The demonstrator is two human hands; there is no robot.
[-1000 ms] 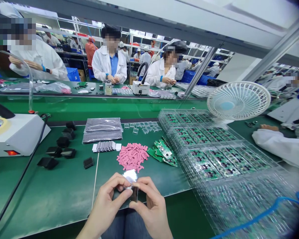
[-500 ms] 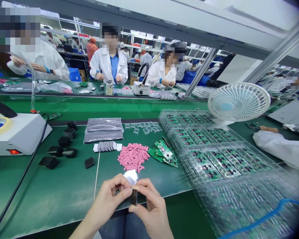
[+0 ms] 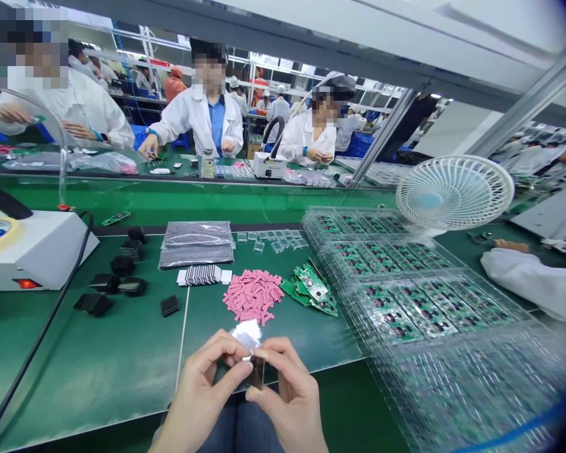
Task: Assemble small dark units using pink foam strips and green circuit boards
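Observation:
Near the table's front edge, my right hand (image 3: 290, 393) grips a small dark rectangular panel (image 3: 257, 375) with a glossy, glass-like face, index finger at its top and thumb at its lower end. My left hand (image 3: 212, 377) is closed in a pinch at the panel's upper left corner. A small white piece (image 3: 246, 358) shows between its thumb and index finger; whether it is fixed to the panel I cannot tell. Just beyond the fingertips lies a heap of shiny silvery-white pieces (image 3: 248, 333). Behind that is a pile of pink strips (image 3: 253, 296).
Green circuit boards (image 3: 311, 288) lie right of the pink pile, beside stacked clear trays (image 3: 358, 277) of boards. Black blocks (image 3: 122, 265) and a white machine (image 3: 38, 251) with a cable stand left. Clear square pieces (image 3: 278, 240), striped packs (image 3: 195, 245) and a fan (image 3: 455, 192) are farther back.
The panel has turned slightly, showing more of its face, and a white piece now shows at my left fingertips. Across the bench, a co-worker has reached an arm out to the left.

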